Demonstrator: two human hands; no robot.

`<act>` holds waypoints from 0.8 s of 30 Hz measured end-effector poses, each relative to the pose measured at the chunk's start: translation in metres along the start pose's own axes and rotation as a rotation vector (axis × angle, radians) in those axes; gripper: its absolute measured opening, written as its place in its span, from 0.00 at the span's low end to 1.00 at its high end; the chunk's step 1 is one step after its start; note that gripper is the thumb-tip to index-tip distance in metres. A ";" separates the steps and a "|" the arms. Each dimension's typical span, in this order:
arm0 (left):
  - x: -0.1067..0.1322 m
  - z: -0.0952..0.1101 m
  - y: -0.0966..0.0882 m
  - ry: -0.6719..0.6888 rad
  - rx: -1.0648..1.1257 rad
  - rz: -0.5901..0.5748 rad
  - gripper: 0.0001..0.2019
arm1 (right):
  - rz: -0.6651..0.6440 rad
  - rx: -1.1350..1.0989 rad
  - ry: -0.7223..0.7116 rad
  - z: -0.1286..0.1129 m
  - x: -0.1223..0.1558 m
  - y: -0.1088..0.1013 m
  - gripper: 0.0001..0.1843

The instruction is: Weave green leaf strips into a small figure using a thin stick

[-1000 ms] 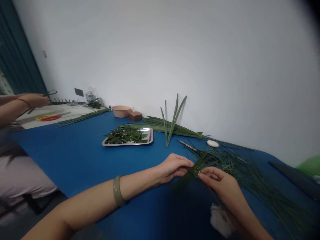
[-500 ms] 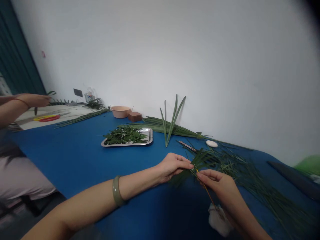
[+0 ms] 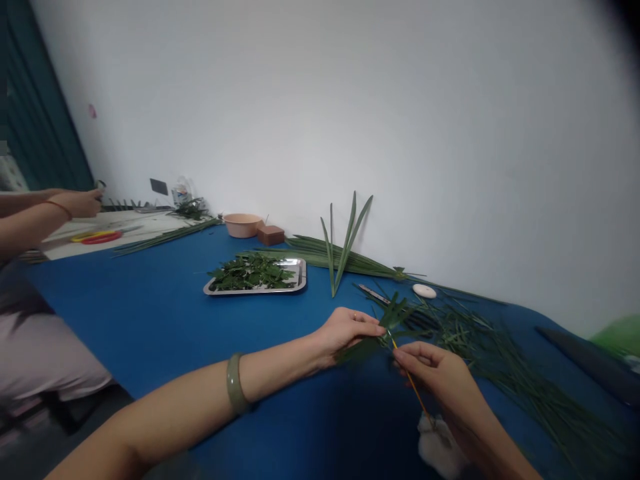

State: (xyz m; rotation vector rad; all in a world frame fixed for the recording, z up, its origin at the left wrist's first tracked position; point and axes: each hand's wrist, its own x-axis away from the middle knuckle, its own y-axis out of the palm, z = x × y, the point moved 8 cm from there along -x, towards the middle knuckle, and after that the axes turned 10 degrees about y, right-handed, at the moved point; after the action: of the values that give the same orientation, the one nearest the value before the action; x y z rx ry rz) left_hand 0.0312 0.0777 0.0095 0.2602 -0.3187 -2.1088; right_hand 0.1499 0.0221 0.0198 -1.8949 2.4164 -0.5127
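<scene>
**Both hands at a woven leaf piece above the blue desk**

The left hand point(image 3: 349, 329) pinches a small piece of folded green leaf strips point(image 3: 373, 345). Its fingers point(image 3: 371, 328) are pressed together on the near end, the thumb below and the fingertips on top. The leaf piece sticks out to the right of those fingers. A few strip ends point(image 3: 397, 310) fan upward just past the fingertips, and a broader blade runs back under the hand.

The right hand point(image 3: 440, 373) sits just right of the piece. Its thumb and forefinger are closed on a thin yellow-orange stick point(image 3: 413, 385). The stick's upper tip touches the leaf piece between the two hands. Its lower end runs down toward a white wad point(image 3: 437, 448) lying on the desk point(image 3: 150, 313) by the right wrist.

A green bangle point(image 3: 235, 384) circles the left wrist. Loose leaf strips point(image 3: 505, 363) are piled to the right of the hands. Further back stand a metal tray point(image 3: 301, 283) of cut leaves, a pink bowl point(image 3: 242, 224), a brown block point(image 3: 271, 234), long leaves point(image 3: 345, 253) and a white oval object point(image 3: 425, 291). At far left, a co-worker's hand point(image 3: 79, 203) is at work above a white surface.
</scene>
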 end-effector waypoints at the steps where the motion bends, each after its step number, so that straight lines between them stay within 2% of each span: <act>1: -0.002 0.001 -0.003 0.009 0.003 0.019 0.11 | -0.004 0.010 0.004 0.001 -0.001 0.000 0.11; 5: -0.007 0.004 -0.012 0.033 0.001 0.079 0.13 | 0.011 0.050 -0.019 -0.006 0.001 -0.007 0.10; 10: -0.007 0.002 -0.014 0.021 -0.054 0.082 0.13 | 0.181 0.099 -0.130 -0.027 0.015 -0.025 0.11; 16: -0.009 -0.002 -0.011 0.016 -0.114 0.056 0.13 | 0.151 0.210 -0.217 -0.031 0.022 -0.009 0.10; 24: -0.007 0.000 -0.004 0.026 -0.134 0.013 0.14 | 0.160 0.352 -0.218 -0.034 0.021 -0.004 0.10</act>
State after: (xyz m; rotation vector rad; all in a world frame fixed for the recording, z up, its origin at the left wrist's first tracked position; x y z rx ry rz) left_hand 0.0313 0.0854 0.0081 0.2063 -0.1623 -2.1019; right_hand 0.1405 0.0091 0.0570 -1.5165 2.1469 -0.6357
